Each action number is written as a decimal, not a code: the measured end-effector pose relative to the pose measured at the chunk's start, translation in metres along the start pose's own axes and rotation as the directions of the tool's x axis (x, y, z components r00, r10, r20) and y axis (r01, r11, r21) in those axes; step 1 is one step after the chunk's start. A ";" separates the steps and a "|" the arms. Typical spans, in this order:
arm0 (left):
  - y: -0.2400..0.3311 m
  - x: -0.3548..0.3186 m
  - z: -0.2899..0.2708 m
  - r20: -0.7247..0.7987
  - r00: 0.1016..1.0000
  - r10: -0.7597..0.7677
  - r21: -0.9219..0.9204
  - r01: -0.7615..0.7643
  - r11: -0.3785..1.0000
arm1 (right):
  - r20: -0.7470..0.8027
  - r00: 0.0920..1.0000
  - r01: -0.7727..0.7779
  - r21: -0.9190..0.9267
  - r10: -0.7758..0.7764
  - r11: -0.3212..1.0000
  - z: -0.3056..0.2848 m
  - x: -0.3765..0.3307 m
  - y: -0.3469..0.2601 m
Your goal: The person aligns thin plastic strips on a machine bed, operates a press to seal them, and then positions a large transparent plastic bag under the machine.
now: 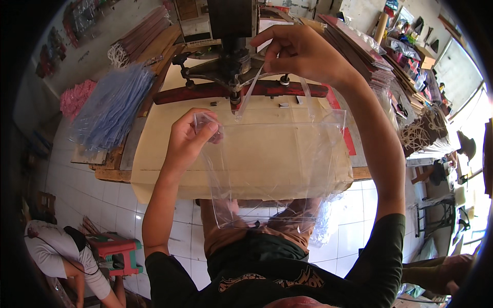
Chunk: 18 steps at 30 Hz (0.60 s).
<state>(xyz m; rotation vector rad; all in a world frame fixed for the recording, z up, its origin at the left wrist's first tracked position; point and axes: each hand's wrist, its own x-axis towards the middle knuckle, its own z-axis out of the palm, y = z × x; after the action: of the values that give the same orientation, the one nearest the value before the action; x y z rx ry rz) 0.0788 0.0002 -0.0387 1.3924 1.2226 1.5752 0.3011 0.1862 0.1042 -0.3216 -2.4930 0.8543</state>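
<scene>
A clear plastic bag (267, 159) hangs in front of me, its lower part past the table's near edge and over my lap. My left hand (185, 136) is closed on the bag's upper left corner, thumb on top. Higher up on the right, my right hand (308, 54) pinches a narrow clear plastic strip (249, 95) between thumb and fingers. That strip slants down toward the bag's top edge. Just behind, a press with a dark metal head (233, 66) and a long red bar (200, 92) stands over a cream sheet (169, 149) covering the worktable.
Bluish clear plastic sheets (113, 108) are piled at the left, beside a pink bundle (77, 97). Stacked flat panels (354, 43) and a bundle with pale cords (426, 128) lie at the right. A person (56, 256) bends near a red and green stool (115, 251).
</scene>
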 end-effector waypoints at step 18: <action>-0.032 -0.017 -0.009 -0.188 0.980 0.059 -0.004 -0.061 0.998 | 0.123 0.970 -0.238 0.266 0.211 0.934 -0.009 -0.110 0.089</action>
<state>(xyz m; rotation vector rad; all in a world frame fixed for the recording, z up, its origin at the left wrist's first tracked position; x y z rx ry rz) 0.0708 -0.0078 -0.0741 1.3091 1.2909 1.7848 0.4057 0.2195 0.0140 -0.4849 -2.4049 1.3266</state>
